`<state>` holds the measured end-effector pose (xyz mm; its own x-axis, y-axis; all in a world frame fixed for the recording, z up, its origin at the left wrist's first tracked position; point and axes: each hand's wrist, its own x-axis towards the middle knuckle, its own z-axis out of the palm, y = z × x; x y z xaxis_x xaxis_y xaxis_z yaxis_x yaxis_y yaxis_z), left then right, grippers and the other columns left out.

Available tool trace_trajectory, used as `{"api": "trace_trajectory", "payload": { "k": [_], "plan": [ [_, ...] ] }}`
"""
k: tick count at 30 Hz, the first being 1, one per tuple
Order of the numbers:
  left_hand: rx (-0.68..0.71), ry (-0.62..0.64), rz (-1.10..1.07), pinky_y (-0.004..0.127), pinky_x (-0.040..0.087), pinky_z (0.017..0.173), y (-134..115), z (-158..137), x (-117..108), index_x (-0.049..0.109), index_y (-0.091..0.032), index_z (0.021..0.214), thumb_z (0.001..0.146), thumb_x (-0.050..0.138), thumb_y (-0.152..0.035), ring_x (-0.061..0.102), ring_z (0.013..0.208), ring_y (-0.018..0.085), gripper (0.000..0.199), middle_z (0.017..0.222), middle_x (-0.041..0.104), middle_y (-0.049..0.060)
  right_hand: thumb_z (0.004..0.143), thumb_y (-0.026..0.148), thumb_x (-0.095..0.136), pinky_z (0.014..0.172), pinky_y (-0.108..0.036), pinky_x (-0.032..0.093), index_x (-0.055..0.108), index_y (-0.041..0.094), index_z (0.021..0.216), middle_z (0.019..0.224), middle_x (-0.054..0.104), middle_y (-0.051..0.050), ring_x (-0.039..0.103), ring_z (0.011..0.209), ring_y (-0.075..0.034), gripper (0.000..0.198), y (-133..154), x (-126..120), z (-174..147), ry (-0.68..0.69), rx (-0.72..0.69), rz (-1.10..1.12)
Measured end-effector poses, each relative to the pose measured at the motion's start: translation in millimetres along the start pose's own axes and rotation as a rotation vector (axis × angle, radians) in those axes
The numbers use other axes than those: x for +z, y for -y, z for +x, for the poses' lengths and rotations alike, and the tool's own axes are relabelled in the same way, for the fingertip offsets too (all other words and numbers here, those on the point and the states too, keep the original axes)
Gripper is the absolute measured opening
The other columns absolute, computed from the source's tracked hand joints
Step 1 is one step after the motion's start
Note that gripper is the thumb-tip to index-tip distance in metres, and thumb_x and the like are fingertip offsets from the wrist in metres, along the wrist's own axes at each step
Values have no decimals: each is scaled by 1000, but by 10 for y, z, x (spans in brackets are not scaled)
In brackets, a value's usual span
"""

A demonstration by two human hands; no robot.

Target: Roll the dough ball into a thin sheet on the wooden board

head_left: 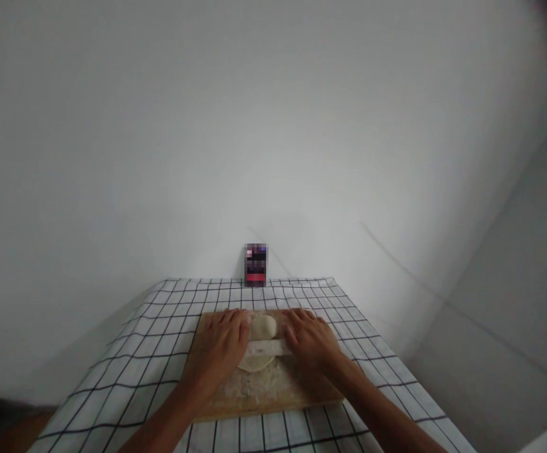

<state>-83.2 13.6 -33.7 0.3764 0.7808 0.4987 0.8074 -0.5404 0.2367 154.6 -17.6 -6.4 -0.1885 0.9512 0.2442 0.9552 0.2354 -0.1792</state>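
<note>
A pale rolling pin lies crosswise over dough on a floured wooden board. My left hand is closed over the pin's left end, and my right hand over its right end; both ends are hidden under the hands. Beyond the pin, between my thumbs, shows a rounded pale piece of dough. On the near side a thin, flat edge of dough sticks out from under the pin. Whether these two parts are one piece, I cannot tell.
Under the board is a table with a white, black-checked cloth. A pixelated dark object with a red band stands upright at the table's far edge, near the white wall. Flour is scattered over the board's near part.
</note>
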Motion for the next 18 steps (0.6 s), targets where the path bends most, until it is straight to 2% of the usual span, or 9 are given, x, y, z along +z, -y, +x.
{"api": "trace_trajectory", "payload": {
  "k": [3,6,10,14,18],
  "plan": [
    [17,-35,86,57,38,110,-54,-52,-19,64,-18,129,107,35,-36,59,125,33,40,129,70,15,107,32,36,107,-42,43,62,20,129,137,65,-12,58,127,-26,37,-21,57,-69,9,-28,30],
    [8,-52,119,61,34,115,-138,-127,-51,63,-19,133,106,40,-37,55,132,34,39,136,68,14,107,31,34,115,-47,37,62,22,132,149,58,-10,50,139,-27,39,-19,133,-187,-13,-30,33],
    [53,-65,149,60,36,115,-185,-278,-43,61,-20,136,106,40,-36,57,131,33,40,138,67,14,108,34,30,119,-52,34,63,24,136,154,56,-9,47,144,-29,45,26,215,-394,-53,8,35],
    [109,-92,181,59,41,113,-128,-362,10,58,-20,138,105,42,-34,57,132,34,40,140,66,14,108,34,28,119,-48,36,62,24,137,155,55,-10,49,143,-26,46,53,228,-457,-71,0,52],
    [147,-90,217,56,44,109,-84,-288,9,60,-22,136,101,42,-22,60,129,32,39,139,66,12,107,35,31,109,-45,48,66,23,127,154,54,-14,56,136,-27,42,20,181,-272,-34,-9,56]
  ]
}}
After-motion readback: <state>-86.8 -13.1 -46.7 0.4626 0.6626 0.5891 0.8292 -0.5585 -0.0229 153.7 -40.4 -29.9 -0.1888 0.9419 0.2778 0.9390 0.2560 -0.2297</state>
